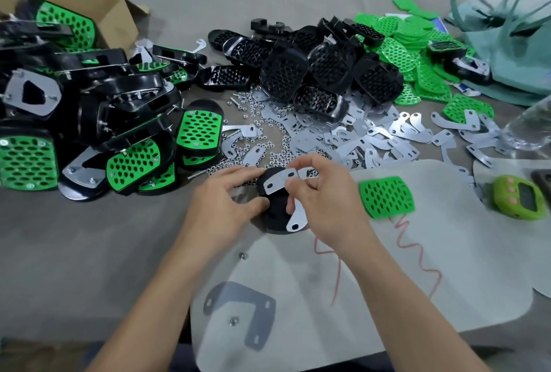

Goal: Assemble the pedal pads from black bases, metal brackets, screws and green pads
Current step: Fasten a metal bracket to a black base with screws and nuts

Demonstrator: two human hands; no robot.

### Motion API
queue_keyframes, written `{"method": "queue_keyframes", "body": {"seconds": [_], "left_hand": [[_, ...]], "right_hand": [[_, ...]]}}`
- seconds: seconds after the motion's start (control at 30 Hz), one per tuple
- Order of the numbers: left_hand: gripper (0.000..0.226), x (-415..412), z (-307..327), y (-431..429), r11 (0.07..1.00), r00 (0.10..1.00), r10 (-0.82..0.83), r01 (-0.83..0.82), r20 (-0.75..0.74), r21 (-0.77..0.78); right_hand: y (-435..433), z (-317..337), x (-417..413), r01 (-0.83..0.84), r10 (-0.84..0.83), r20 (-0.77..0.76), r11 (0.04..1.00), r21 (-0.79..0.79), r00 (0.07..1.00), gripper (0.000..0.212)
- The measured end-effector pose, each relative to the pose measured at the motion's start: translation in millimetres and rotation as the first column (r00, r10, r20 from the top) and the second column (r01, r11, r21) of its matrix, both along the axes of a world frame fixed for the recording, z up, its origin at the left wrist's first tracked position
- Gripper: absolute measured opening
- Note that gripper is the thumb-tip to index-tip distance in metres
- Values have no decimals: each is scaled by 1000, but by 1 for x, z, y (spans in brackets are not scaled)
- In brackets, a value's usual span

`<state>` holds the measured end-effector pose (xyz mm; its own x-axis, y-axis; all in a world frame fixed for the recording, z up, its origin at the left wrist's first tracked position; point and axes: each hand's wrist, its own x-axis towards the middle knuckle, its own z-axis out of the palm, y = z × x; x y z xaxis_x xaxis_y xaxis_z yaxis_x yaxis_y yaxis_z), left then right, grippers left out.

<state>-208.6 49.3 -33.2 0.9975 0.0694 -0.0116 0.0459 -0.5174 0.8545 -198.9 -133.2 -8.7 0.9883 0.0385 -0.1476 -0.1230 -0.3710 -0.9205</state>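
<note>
The black base (275,210) sits between the two hands on the pale mat (477,252), with a metal bracket (278,184) laid across its upper face; the left hand (226,197) grips the base by its left edge, thumb against the rim and fingers curled over the far side; the right hand (323,201) pinches the bracket from the right, fingertips on the curved strip, whose lower end juts out just below the pinch. The base looks like rigid moulded plastic, light and rather slick, so a hold across its edges, as here, should keep it from turning; the bracket is thin sheet metal, stiff, light and likely sharp along its cut edges, so it is best taken by its flat faces near the bend, leaving the slotted holes uncovered for fastening. Just right of the right hand lies a green pad (386,197), probably soft and flexible, safe to lift by any edge; beyond the grip are loose nuts (253,121) and spare brackets (372,133); nearer the person than the grip, a second bracket (238,309) lies flat.
</note>
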Motion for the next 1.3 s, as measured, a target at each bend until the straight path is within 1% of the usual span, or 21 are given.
{"method": "queue_keyframes", "body": {"seconds": [0.1, 0.2, 0.27, 0.33, 0.47, 0.57, 0.63, 0.7, 0.8, 0.93, 1.0, 1.1, 1.23, 1.3], "left_hand": [[50, 1, -5, 0, 998, 999, 18, -20, 38, 61], [49, 3, -4, 0, 994, 998, 20, -27, 64, 106], [49, 4, -4, 0, 992, 997, 17, -27, 76, 127], [50, 4, -5, 1, 990, 997, 17, -28, 79, 135], [48, 6, -4, 3, 989, 998, -22, 12, 62, 150], [38, 8, -1, 3, 998, 999, -23, 21, 37, 66], [32, 8, -1, -3, 1000, 999, 15, -15, 42, 1], [25, 6, -2, -12, 998, 997, 50, -48, 64, -33], [26, 4, -5, -21, 997, 990, 77, -77, 115, 0], [23, 2, -3, -23, 997, 990, 61, -67, 127, 41], [22, 0, 0, -25, 996, 989, 48, -59, 138, 70], [21, -3, 3, -28, 994, 986, 47, -62, 157, 92], [21, -11, 5, -37, 990, 983, 61, -81, 171, 113], [30, -15, 6, -39, 984, 987, 19, -46, 161, 170]], "right_hand": [[4, -5, 2, 61, -50, 68, 983, -176, 996, 15], [10, -7, -1, 189, -136, 166, 909, -371, 977, 24], [15, -8, -6, 261, -171, 232, 856, -446, 958, 29], [18, -10, -8, 291, -186, 267, 851, -437, 946, 29], [20, -8, -7, 285, -196, 234, 848, -447, 952, 29], [22, -8, -10, 302, -217, 227, 830, -469, 949, 29], [25, -9, -13, 326, -213, 273, 810, -487, 938, 32], [26, -11, -16, 342, -203, 311, 796, -499, 928, 32], [26, -9, -17, 336, -192, 301, 759, -558, 934, 33], [26, -2, -26, 444, -138, 470, 629, -638, 872, 24], [24, 0, -29, 446, -109, 480, 586, -676, 871, 19], [22, 0, -31, 414, -95, 443, 570, -710, 891, 18], [27, -4, -34, 397, -96, 425, 581, -710, 900, 16], [28, -8, -34, 420, -123, 440, 601, -680, 889, 13]]}}
